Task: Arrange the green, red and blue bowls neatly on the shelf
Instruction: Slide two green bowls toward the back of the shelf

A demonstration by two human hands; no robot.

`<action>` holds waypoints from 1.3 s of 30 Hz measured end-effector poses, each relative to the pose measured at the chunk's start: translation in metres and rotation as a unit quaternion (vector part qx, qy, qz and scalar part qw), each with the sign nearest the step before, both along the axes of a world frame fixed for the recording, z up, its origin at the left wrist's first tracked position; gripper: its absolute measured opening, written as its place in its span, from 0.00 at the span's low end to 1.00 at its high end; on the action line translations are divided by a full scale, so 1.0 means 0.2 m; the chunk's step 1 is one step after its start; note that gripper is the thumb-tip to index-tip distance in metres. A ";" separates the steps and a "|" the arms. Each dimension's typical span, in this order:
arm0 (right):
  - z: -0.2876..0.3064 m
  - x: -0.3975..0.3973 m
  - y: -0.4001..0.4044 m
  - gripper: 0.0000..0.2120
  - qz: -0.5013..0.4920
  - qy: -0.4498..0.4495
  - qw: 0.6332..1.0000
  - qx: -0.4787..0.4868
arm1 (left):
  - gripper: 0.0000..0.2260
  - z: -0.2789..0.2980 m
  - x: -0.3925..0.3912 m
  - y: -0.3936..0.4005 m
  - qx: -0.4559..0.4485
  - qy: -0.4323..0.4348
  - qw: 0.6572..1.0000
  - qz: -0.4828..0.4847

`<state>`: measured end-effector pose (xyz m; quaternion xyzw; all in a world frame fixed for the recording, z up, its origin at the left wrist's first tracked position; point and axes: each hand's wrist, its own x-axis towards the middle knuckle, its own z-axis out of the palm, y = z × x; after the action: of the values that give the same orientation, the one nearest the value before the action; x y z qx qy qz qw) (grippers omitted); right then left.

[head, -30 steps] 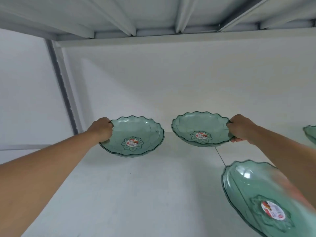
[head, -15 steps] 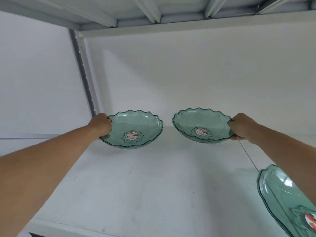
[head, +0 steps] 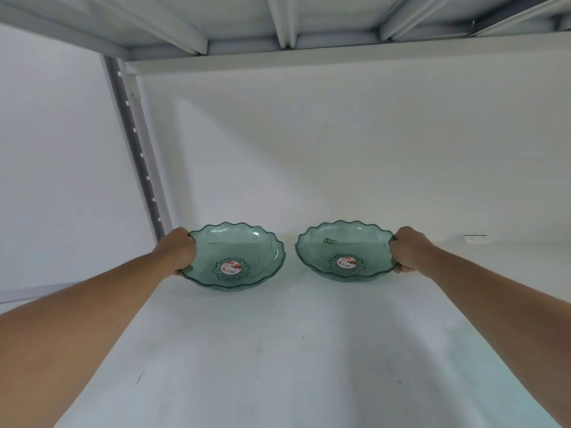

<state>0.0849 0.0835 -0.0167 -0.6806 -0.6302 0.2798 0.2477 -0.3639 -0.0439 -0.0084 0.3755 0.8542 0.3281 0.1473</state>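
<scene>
Presently both bare forearms reach forward and up over the white shelf board (head: 278,350), nearly straight, converging slightly toward its back.

Left hand (head: 176,250): knuckles toward camera, fist-like grip closed on the rim of the left translucent green scalloped plastic bowl (head: 236,257), at that bowl's 9 o'clock edge. Fingertips hidden behind the rim.

Right hand (head: 408,250): mirrored pose, grip closed on the right translucent green scalloped plastic bowl (head: 344,251) at its 3 o'clock edge; curled fingers show beneath the rim.

Bowls side by side near the shelf's rear, just apart, rims tilted toward camera. Each carries a round red-and-white sticker at centre. Cannot tell whether the bases touch the board.

Grey perforated upright post (head: 136,149) at 10 o'clock; underside of upper shelf (head: 278,20) at 12.
</scene>
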 end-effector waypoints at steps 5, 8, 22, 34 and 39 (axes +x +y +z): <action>-0.04 -0.07 0.01 0.11 -0.016 -0.031 0.999 0.008 | 0.06 -0.06 -0.09 0.09 -0.004 -0.008 1.000 -0.012; -0.03 -0.06 0.03 0.08 -0.015 -0.075 0.997 0.011 | 0.09 -0.08 -0.11 0.12 -0.019 0.030 0.999 -0.033; 0.23 -0.04 -0.05 0.34 0.075 -0.293 0.934 0.191 | 0.36 0.24 0.16 0.10 0.018 0.330 0.927 -0.177; 0.28 0.52 -0.24 0.33 0.068 -0.271 0.948 0.149 | 0.33 0.23 0.87 0.00 0.045 0.266 0.938 -0.216; 0.30 0.91 -0.38 0.33 0.031 -0.277 0.951 0.131 | 0.31 0.16 1.33 0.03 0.064 0.253 0.927 -0.269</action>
<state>0.2661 0.0079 0.0429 -0.6730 -0.7260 0.0028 0.1413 -0.0981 -0.0373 0.0234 0.6702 0.7074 0.2239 -0.0150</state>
